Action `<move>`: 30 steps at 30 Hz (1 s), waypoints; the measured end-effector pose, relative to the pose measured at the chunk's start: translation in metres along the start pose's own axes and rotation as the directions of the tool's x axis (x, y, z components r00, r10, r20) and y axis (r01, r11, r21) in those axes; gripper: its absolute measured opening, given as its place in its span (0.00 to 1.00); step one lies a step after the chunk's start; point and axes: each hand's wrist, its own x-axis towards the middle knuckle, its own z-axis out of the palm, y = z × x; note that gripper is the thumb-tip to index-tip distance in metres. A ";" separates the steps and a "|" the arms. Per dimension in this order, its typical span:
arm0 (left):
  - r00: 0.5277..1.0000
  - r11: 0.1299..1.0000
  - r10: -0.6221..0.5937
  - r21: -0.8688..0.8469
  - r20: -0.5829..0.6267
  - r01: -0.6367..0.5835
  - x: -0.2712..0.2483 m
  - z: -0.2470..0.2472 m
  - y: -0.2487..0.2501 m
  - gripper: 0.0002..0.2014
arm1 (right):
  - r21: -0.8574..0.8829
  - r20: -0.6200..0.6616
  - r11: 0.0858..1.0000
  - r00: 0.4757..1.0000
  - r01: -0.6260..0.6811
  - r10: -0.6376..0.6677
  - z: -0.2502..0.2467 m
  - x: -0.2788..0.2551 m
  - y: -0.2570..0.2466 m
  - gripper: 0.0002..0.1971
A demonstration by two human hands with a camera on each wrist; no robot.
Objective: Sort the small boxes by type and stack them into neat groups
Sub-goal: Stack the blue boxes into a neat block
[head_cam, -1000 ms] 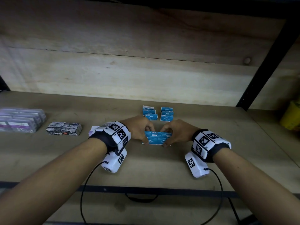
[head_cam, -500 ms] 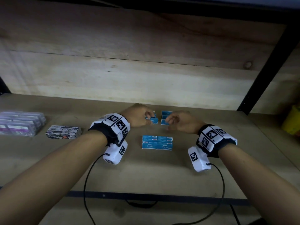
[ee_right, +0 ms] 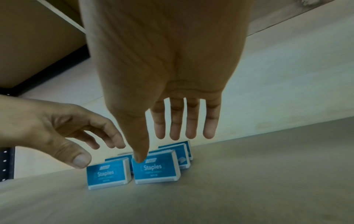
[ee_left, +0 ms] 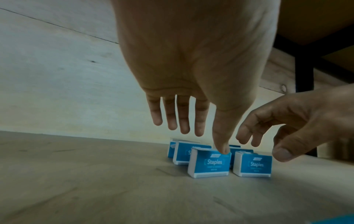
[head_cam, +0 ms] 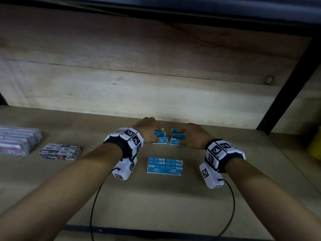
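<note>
reaching: both hands (head_cam: 147, 131) (head_cam: 192, 136) spread, holding nothing | staple boxes (ee_left: 209, 162) upright, labels facing viewer, two front-to-back rows

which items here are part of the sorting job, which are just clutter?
Job:
- loose blue staple boxes, both hands over them
- left hand
- right hand
- stacked blue boxes
- black boxes
- purple boxes

Lying about:
- yellow container
- black cable

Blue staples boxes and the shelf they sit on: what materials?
Blue staples boxes: look like thin printed cardboard, slightly glossy, with folded white edges and crisp corners. Shelf: seemingly unfinished plywood or pressed board, matte, with faint grain and scuffs.
</note>
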 end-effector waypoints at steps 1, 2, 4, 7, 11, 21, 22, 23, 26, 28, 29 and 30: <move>1.000 1.000 -0.003 0.000 0.015 0.003 0.001 0.000 0.000 0.29 | -0.007 0.005 1.000 1.000 0.003 -0.003 0.000 0.001 0.000 0.28; 1.000 1.000 -0.004 -0.003 0.029 0.004 0.003 -0.001 0.000 0.29 | -0.011 0.010 1.000 1.000 0.004 -0.004 0.000 0.002 0.000 0.28; 0.999 1.000 -0.009 -0.024 0.052 0.010 0.004 -0.001 0.002 0.28 | -0.016 0.021 1.000 1.000 -0.002 0.002 0.000 0.004 0.001 0.29; 0.998 0.998 -0.025 -0.049 0.065 0.028 0.007 -0.001 0.003 0.26 | -0.040 0.028 0.999 1.000 -0.002 0.004 0.000 0.007 0.001 0.28; 0.993 0.999 -0.002 -0.040 0.115 0.006 0.010 -0.001 0.006 0.14 | -0.091 0.037 0.995 0.999 0.029 -0.026 0.001 0.009 0.000 0.22; 0.994 0.999 0.008 -0.050 0.105 -0.003 0.008 0.001 0.010 0.19 | -0.070 0.068 0.997 0.997 0.045 -0.040 0.003 0.007 -0.001 0.20; 0.994 0.999 0.010 -0.043 0.106 -0.006 0.007 0.001 0.010 0.20 | -0.071 0.076 0.996 0.996 0.046 -0.040 0.003 0.006 -0.001 0.21; 0.994 0.999 0.015 -0.033 0.108 -0.012 0.006 0.002 0.011 0.21 | -0.075 0.087 0.996 0.995 0.048 -0.041 0.003 0.005 -0.002 0.21; 0.992 0.999 0.035 -0.027 0.123 -0.032 0.002 0.003 0.011 0.22 | -0.104 0.111 0.993 0.993 0.061 -0.049 0.003 0.001 -0.003 0.20; 0.991 0.998 0.052 -0.045 0.126 -0.047 -0.001 0.003 0.011 0.22 | -0.116 0.118 0.990 0.991 0.074 -0.061 0.002 -0.002 -0.004 0.20; 0.990 0.997 0.062 -0.052 0.127 -0.056 -0.002 0.002 0.011 0.21 | -0.119 0.121 0.990 0.991 0.080 -0.066 0.001 -0.003 -0.004 0.19; 0.989 0.996 0.070 -0.057 0.132 -0.063 -0.004 0.002 0.012 0.21 | -0.120 0.123 0.989 0.990 0.084 -0.070 0.001 -0.005 -0.005 0.19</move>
